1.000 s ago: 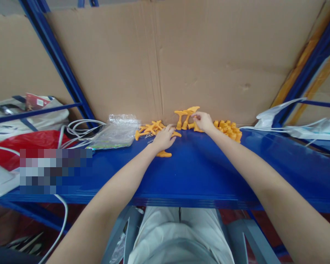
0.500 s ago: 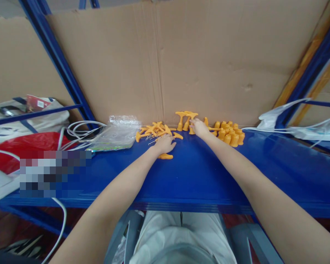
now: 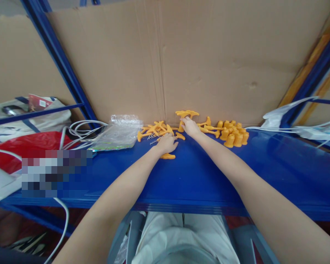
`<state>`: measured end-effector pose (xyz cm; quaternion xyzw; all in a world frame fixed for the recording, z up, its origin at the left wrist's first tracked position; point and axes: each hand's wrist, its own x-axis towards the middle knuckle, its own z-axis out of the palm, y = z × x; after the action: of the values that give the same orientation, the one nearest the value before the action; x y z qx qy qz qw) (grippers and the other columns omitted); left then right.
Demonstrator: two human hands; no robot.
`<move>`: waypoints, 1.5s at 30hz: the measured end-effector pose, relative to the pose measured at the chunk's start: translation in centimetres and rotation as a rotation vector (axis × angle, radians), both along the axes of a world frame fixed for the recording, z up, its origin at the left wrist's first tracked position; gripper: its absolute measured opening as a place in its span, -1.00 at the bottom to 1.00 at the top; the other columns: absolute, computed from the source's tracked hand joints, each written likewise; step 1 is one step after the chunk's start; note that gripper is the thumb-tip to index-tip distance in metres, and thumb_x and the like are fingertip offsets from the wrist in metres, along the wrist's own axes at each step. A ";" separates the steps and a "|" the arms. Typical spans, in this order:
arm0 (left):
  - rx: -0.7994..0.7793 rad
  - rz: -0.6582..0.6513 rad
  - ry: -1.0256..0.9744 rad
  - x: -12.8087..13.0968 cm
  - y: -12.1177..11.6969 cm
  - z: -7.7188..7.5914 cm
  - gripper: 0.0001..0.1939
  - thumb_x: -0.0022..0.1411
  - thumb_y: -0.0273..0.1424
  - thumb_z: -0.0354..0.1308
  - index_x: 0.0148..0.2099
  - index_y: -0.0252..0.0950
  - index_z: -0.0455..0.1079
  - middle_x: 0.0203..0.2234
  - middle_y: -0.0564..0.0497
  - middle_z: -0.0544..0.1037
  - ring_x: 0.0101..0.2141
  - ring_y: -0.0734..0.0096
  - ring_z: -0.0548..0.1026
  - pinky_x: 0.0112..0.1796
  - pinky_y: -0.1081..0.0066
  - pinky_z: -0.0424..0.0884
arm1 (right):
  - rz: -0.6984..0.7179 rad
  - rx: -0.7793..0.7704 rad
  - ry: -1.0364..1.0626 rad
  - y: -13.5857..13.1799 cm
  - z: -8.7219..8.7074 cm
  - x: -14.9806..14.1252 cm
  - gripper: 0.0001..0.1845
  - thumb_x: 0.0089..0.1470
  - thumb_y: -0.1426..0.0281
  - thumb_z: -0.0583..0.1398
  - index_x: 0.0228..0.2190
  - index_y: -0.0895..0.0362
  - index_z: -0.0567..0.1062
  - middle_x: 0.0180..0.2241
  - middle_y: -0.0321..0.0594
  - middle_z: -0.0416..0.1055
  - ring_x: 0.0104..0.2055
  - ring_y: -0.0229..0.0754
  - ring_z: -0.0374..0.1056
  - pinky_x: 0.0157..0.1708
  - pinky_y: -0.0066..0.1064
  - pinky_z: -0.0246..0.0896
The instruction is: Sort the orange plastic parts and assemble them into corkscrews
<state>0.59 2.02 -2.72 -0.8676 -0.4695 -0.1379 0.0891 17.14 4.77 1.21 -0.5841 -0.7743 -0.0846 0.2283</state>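
My left hand [image 3: 166, 144] lies over the edge of a loose heap of orange T-handled corkscrews [image 3: 157, 127], its fingers spread and the thumb held apart. Bare metal spirals show beside it, and one orange handle [image 3: 167, 156] lies just below the wrist. Near the cardboard, my right hand [image 3: 191, 126] has its fingers bent round an upright orange corkscrew [image 3: 180, 126] in a group of standing ones. The hand covers most of that group, so the exact grip is partly hidden. Right of it, more orange corkscrew pieces [image 3: 209, 128] lie on their sides.
Several orange sleeves [image 3: 234, 134] stand clustered to the right on the blue shelf [image 3: 198, 176]. A clear plastic bag [image 3: 118, 134], white cables [image 3: 79, 130] and a red bag [image 3: 41, 143] are on the left. A cardboard sheet [image 3: 209, 62] closes off the back.
My right hand has shifted left along the standing corkscrews, uncovering the lying pieces to its right. The left hand stays on the heap. The camera view has moved slightly.
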 end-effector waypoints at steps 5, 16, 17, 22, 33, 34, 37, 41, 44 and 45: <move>-0.007 0.016 0.015 0.1 -0.4 0.4 -0.68 0.34 -0.34 0.06 0.02 -0.28 0.56 -0.08 -0.18 0.55 0.02 0.09 0.50 0.08 0.17 0.42 | -0.018 -0.012 -0.031 -0.3 0.5 -1.0 -0.48 0.31 0.49 -0.03 0.24 0.19 0.35 0.18 0.09 0.32 0.10 0.06 0.42 0.06 -0.24 0.31; 0.010 -0.017 0.014 0.1 -0.8 0.7 -0.73 0.33 -0.38 0.07 -0.06 -0.28 0.58 -0.16 -0.14 0.58 -0.02 0.15 0.53 0.09 0.22 0.42 | -0.066 -0.034 -0.091 -0.1 0.0 -1.5 -0.48 0.32 0.40 0.02 0.28 0.12 0.28 0.21 0.06 0.31 0.09 0.11 0.44 0.01 -0.18 0.36; 0.003 -0.015 0.006 0.1 -0.8 0.7 -0.73 0.33 -0.39 0.07 -0.07 -0.29 0.58 -0.16 -0.15 0.58 -0.02 0.15 0.53 0.08 0.23 0.42 | -0.072 -0.048 -0.101 0.0 -0.1 -1.5 -0.46 0.31 0.41 0.03 0.29 0.13 0.26 0.20 0.08 0.32 0.10 0.12 0.44 0.02 -0.17 0.35; 0.005 -0.027 -0.017 -0.1 -0.5 0.5 -0.73 0.31 -0.40 0.07 -0.08 -0.29 0.58 -0.17 -0.15 0.58 -0.05 0.15 0.53 0.06 0.21 0.43 | -0.071 -0.086 -0.192 0.5 -0.6 -1.4 -0.41 0.26 0.46 0.09 0.30 0.13 0.22 0.18 0.11 0.36 0.12 0.11 0.43 0.04 -0.15 0.34; 0.003 -0.053 0.008 -0.2 -0.2 0.5 -0.72 0.29 -0.41 0.07 -0.07 -0.27 0.57 -0.18 -0.13 0.60 -0.05 0.15 0.54 0.04 0.21 0.46 | -0.032 -0.106 -0.271 -0.8 -0.1 -0.2 -0.37 0.27 0.46 0.06 0.34 0.05 0.22 0.20 0.08 0.36 0.15 0.12 0.41 0.03 -0.13 0.36; 0.004 -0.055 0.011 -0.2 -0.1 0.5 -0.72 0.29 -0.41 0.07 -0.07 -0.26 0.57 -0.18 -0.13 0.60 -0.06 0.15 0.54 0.04 0.21 0.46 | -0.027 -0.104 -0.278 -1.2 0.1 0.1 -0.38 0.26 0.46 0.07 0.32 0.06 0.25 0.19 0.08 0.38 0.14 0.12 0.42 0.03 -0.13 0.36; 0.009 -0.054 0.012 -0.2 0.0 0.4 -0.71 0.29 -0.40 0.06 -0.07 -0.26 0.58 -0.17 -0.12 0.60 -0.05 0.16 0.54 0.04 0.23 0.46 | -0.016 -0.090 -0.297 -2.5 0.6 0.9 -0.49 0.25 0.45 0.07 0.20 0.11 0.41 0.12 0.09 0.45 0.10 0.11 0.44 0.01 -0.16 0.35; 0.013 -0.044 0.008 -0.1 -0.2 0.5 -0.70 0.30 -0.41 0.04 -0.06 -0.28 0.57 -0.13 -0.15 0.60 -0.04 0.13 0.53 0.05 0.20 0.45 | -0.081 -0.116 -0.338 -4.3 1.7 3.0 -0.63 0.26 0.41 0.07 -0.03 0.17 0.59 0.00 0.10 0.54 0.07 0.10 0.46 0.01 -0.16 0.32; -0.009 -0.022 0.006 0.0 -0.3 0.5 -0.68 0.32 -0.43 0.02 -0.02 -0.30 0.57 -0.09 -0.18 0.59 -0.02 0.11 0.53 0.06 0.20 0.44 | -0.188 -0.221 -0.333 -5.2 2.6 5.6 -0.64 0.21 0.35 0.15 -0.02 0.14 0.60 -0.02 0.07 0.55 0.06 0.12 0.46 0.00 -0.11 0.32; -0.016 -0.015 0.002 0.0 -0.3 0.5 -0.67 0.33 -0.44 0.00 -0.01 -0.30 0.56 -0.08 -0.18 0.58 -0.01 0.11 0.52 0.07 0.20 0.44 | -0.216 -0.274 -0.324 -5.5 2.9 6.6 -0.62 0.18 0.33 0.18 -0.01 0.14 0.59 0.00 0.08 0.54 0.07 0.13 0.45 0.00 -0.10 0.33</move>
<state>0.63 1.70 -2.19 -0.8719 -0.4639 -0.1337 0.0814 23.78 -0.71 4.08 -0.6679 -0.7380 -0.0952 0.0092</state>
